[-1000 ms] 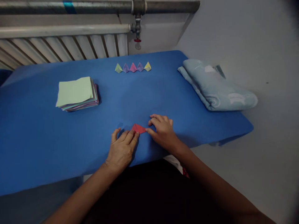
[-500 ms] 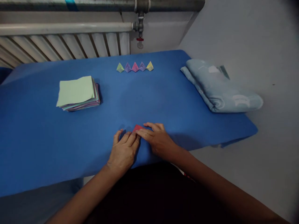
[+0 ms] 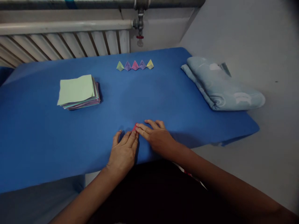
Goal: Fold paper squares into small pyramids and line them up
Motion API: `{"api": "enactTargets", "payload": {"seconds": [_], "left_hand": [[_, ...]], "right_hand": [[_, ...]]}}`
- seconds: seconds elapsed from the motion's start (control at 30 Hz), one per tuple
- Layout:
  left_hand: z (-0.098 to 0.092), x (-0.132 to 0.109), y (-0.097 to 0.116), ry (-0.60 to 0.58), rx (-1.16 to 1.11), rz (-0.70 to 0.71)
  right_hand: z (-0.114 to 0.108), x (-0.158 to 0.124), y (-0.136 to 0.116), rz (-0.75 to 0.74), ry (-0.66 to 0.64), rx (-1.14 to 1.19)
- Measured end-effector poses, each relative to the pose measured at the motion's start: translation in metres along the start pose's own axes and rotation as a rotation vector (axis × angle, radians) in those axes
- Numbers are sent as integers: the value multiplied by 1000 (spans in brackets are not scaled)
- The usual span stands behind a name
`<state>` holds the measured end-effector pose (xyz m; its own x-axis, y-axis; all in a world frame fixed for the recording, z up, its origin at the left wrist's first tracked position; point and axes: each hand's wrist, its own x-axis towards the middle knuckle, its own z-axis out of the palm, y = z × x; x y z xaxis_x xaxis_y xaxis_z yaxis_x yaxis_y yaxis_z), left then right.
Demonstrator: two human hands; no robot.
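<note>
A small red folded paper (image 3: 135, 126) lies on the table under my fingertips, mostly hidden by them. My left hand (image 3: 123, 151) is open and rests on its lower left part, fingers stretched out and thumb spread to the side. From the right, my right hand (image 3: 156, 133) touches the paper's upper edge with its extended fingers, the others spread apart over the cloth; it too is open. A row of several small folded paper pieces (image 3: 135, 65), green, purple, pink and yellow, sits farther back.
A stack of coloured paper sheets (image 3: 76, 90), pale green on top, lies at the left of the blue-covered table (image 3: 149, 99). At the right is a folded grey-blue patterned cloth (image 3: 224, 90). Behind the table are a white radiator (image 3: 81, 43) and a pipe valve (image 3: 140, 25).
Less of the red paper shows now; its right part is folded over to a narrow strip. My right fingers have shifted slightly up and left along it. My left hand stays nearly still.
</note>
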<state>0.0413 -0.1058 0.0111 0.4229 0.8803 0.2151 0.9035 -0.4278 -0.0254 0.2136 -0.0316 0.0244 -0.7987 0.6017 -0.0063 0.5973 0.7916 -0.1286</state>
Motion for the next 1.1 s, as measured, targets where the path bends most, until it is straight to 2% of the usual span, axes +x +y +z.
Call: {"api": "enactTargets", "payload": {"seconds": [0.2, 0.33, 0.43, 0.5, 0.77, 1.1], "left_hand": [[0, 4, -2, 42, -5, 10], [-3, 15, -9, 41, -93, -13], [-7, 29, -17, -16, -153, -31], [-8, 38, -24, -69, -181, -38], [-10, 61, -43, -240, -226, 54], [-11, 68, -50, -273, -280, 82]], "right_hand": [[2, -8, 10, -12, 65, 22], [7, -17, 17, 119, 190, 165], [12, -26, 19, 234, 292, 273], [15, -30, 19, 255, 327, 325], [17, -32, 21, 265, 388, 411], [16, -34, 21, 275, 394, 460]]}}
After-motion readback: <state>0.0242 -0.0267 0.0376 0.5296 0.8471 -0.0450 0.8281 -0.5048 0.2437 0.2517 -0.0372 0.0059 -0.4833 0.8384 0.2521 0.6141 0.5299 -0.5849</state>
